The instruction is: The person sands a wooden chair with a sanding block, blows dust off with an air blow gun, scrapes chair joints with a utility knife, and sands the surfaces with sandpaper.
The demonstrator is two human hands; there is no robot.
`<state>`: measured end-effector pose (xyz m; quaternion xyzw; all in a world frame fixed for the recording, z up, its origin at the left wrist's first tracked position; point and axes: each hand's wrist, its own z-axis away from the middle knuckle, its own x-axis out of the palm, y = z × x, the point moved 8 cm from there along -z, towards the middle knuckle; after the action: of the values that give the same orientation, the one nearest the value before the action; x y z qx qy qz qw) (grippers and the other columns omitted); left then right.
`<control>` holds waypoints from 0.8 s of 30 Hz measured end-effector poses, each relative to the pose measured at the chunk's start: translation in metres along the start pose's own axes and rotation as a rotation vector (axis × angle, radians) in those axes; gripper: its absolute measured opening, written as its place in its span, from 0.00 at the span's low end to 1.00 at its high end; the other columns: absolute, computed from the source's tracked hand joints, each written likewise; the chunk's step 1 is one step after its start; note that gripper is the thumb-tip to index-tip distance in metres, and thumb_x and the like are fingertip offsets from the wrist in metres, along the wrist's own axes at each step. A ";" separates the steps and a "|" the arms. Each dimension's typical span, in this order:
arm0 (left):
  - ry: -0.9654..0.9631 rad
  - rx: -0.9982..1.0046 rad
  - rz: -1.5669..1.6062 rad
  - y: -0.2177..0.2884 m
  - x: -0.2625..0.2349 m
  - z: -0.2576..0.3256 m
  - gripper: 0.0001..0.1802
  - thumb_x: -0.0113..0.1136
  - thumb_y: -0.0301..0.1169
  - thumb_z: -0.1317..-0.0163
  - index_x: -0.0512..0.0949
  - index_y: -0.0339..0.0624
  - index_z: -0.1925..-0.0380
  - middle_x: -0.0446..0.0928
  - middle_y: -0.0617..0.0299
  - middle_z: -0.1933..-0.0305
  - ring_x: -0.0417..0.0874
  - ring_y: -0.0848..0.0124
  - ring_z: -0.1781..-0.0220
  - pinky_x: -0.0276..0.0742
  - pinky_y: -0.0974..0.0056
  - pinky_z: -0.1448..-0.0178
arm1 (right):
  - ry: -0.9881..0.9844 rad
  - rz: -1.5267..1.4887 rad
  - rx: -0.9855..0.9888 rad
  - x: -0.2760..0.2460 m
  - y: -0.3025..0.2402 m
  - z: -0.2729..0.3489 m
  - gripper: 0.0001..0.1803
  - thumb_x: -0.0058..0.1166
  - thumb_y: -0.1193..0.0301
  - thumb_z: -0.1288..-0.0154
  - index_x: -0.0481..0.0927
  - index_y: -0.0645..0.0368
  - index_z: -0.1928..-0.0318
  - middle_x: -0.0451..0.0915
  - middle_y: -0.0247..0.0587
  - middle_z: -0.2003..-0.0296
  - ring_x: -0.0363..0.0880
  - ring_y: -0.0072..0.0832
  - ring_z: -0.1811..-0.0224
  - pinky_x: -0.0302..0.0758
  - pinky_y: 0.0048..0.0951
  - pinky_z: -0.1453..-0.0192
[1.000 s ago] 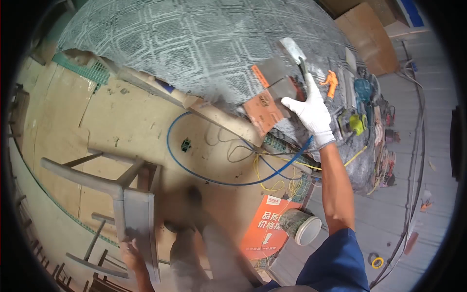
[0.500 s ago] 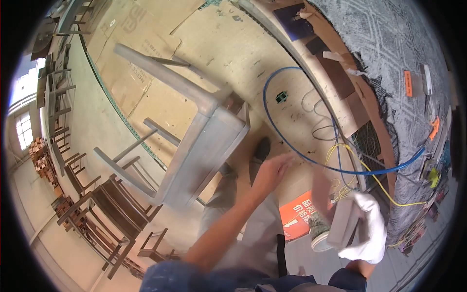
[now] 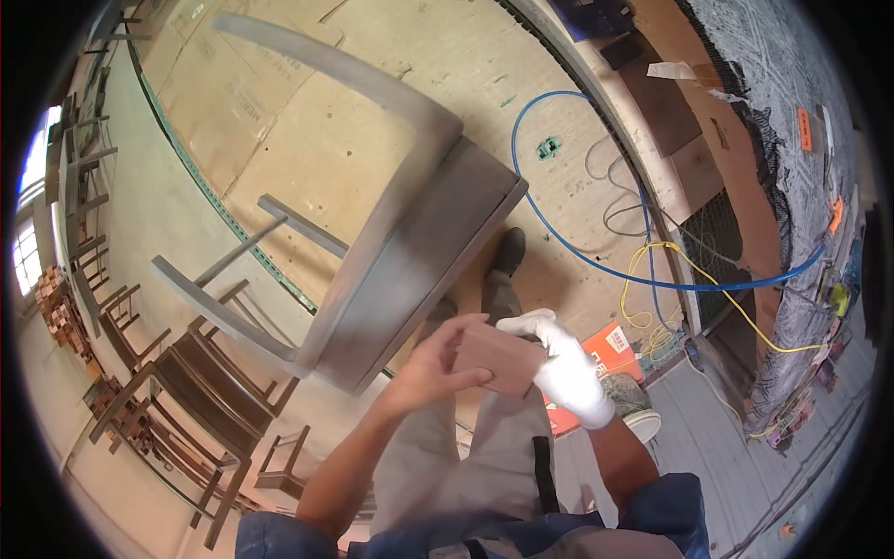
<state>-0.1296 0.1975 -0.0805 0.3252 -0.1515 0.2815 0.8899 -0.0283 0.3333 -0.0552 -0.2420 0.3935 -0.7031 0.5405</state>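
Here's the brown flat block [image 3: 503, 361], up between both hands over the pale trousers [image 3: 456, 475], long axis left to right, right end lower! Left hand [image 3: 436, 371] pinches one end, right hand [image 3: 570, 377] (white-gloved) grips the other, forearms converging.

The light in here is bright and soft, lifting the pale floor [image 3: 279, 140]. At nine o'clock the windows [image 3: 26, 256] burn out to white, and the gloved right hand [image 3: 573, 377], toward four, nearly washes out. Faint shade pools by the shoe [image 3: 507, 253]. The chair [image 3: 410, 242] looks slightly smeared; the green strip [image 3: 197, 179] at ten bows, and blackness rings everything.
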 end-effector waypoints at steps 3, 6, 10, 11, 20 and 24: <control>0.027 0.113 0.055 -0.017 -0.026 0.013 0.42 0.72 0.21 0.37 0.60 0.42 0.27 0.75 0.57 0.36 0.76 0.67 0.32 0.76 0.60 0.31 | 0.094 -0.322 0.111 0.023 0.003 -0.013 0.12 0.51 0.73 0.26 0.83 0.62 0.48 0.82 0.43 0.51 0.81 0.28 0.47 0.75 0.28 0.41; 0.038 0.150 -0.063 -0.021 -0.042 0.024 0.37 0.69 0.24 0.33 0.58 0.40 0.30 0.75 0.55 0.40 0.78 0.69 0.37 0.78 0.60 0.35 | 0.126 -0.234 0.220 0.042 0.010 -0.029 0.13 0.53 0.69 0.25 0.86 0.61 0.48 0.86 0.34 0.57 0.79 0.22 0.61 0.77 0.28 0.53; 0.170 0.183 -0.021 -0.007 -0.064 0.022 0.27 0.66 0.31 0.29 0.63 0.39 0.37 0.74 0.60 0.41 0.75 0.74 0.39 0.75 0.64 0.36 | 0.173 -0.707 0.372 0.063 0.031 -0.027 0.21 0.53 0.66 0.22 0.80 0.61 0.35 0.85 0.37 0.46 0.79 0.20 0.49 0.76 0.26 0.44; 0.177 0.185 -0.008 -0.013 -0.063 0.023 0.27 0.66 0.31 0.29 0.63 0.39 0.37 0.74 0.60 0.41 0.75 0.74 0.39 0.75 0.64 0.36 | 0.164 -0.697 0.379 0.072 0.027 -0.026 0.21 0.53 0.66 0.22 0.80 0.61 0.35 0.85 0.37 0.46 0.79 0.20 0.49 0.76 0.26 0.44; 0.674 0.370 -0.633 -0.010 -0.084 0.039 0.18 0.58 0.30 0.26 0.66 0.37 0.42 0.83 0.44 0.57 0.87 0.45 0.57 0.81 0.57 0.53 | 0.401 -0.639 0.227 0.117 0.015 -0.037 0.23 0.58 0.70 0.25 0.75 0.59 0.33 0.80 0.37 0.45 0.75 0.22 0.41 0.70 0.26 0.34; 0.545 0.427 -0.339 -0.013 -0.089 0.038 0.12 0.53 0.27 0.25 0.68 0.38 0.45 0.81 0.52 0.53 0.84 0.59 0.53 0.77 0.61 0.45 | 0.391 -0.754 0.214 0.125 0.024 -0.032 0.18 0.56 0.72 0.24 0.78 0.60 0.38 0.81 0.36 0.49 0.77 0.21 0.46 0.72 0.24 0.38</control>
<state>-0.1957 0.1284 -0.0991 0.4370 0.2083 0.2317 0.8438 -0.0767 0.2212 -0.1042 -0.1736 0.2974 -0.9207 0.1834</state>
